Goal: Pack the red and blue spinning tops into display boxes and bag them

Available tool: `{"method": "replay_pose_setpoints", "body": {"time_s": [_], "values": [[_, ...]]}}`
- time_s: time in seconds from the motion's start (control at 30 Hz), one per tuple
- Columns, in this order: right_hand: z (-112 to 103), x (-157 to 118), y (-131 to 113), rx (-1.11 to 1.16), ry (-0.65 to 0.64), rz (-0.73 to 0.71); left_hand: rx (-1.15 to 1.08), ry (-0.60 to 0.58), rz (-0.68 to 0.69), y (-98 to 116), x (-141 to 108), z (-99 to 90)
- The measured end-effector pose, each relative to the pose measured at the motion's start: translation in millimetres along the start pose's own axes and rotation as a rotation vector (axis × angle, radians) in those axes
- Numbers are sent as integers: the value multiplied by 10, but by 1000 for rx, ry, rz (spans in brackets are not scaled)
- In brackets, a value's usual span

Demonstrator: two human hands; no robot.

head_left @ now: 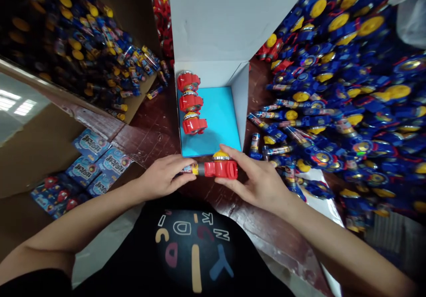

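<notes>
In front of my body, my left hand has its fingers closed round a small labelled tube with a yellow band. My right hand grips a red plastic toy with a yellow and silver round part on its far side. Between them runs a dark grey neck, and tube and toy lie end to end in one line. Just beyond my hands stands an open white box with a blue bottom. Three similar red toys sit in a row along its left wall.
A big pile of blue and yellow toys covers the right side. Far left, a cardboard carton holds many labelled tubes. Blue printed packs lie at lower left. More red toys are behind the white box.
</notes>
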State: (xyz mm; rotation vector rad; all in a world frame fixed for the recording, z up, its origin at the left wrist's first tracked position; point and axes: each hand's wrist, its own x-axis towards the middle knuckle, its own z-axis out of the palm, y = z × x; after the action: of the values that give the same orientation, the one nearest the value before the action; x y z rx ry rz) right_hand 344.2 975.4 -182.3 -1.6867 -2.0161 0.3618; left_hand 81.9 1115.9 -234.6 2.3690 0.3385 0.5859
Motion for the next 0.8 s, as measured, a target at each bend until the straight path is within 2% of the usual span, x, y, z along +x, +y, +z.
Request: {"method": "replay_pose_setpoints", "body": {"time_s": [0.1, 0.17, 0.2, 0.33, 0.47, 0.53, 0.67, 0.73, 0.8], "values": [[-50, 23, 10, -122, 70, 86, 217, 220, 108, -137, 206, -104], [-90, 62, 55, -289, 95, 54, 278, 314, 118, -282, 382, -160], [-105, 86, 73, -373, 80, 16, 277, 307, 117, -360, 457, -168], [-184, 196, -6, -579, -101, -192, 215, 146, 68, -604, 576, -105], [-220, 412, -265, -599, -249, -333, 196, 179, 122, -682, 511, -41], [-127, 584, -356, -599, -305, -312, 194, 190, 142, -678, 488, -30], [137, 848, -421, -582, -458, -228, 174, 197, 100, -617, 483, -58], [130, 848, -424, -563, -461, -177, 178, 192, 101, -615, 488, -120], [-31, 804, -369, -490, -398, -143, 231, 254, 65, -723, 501, -217]]}}
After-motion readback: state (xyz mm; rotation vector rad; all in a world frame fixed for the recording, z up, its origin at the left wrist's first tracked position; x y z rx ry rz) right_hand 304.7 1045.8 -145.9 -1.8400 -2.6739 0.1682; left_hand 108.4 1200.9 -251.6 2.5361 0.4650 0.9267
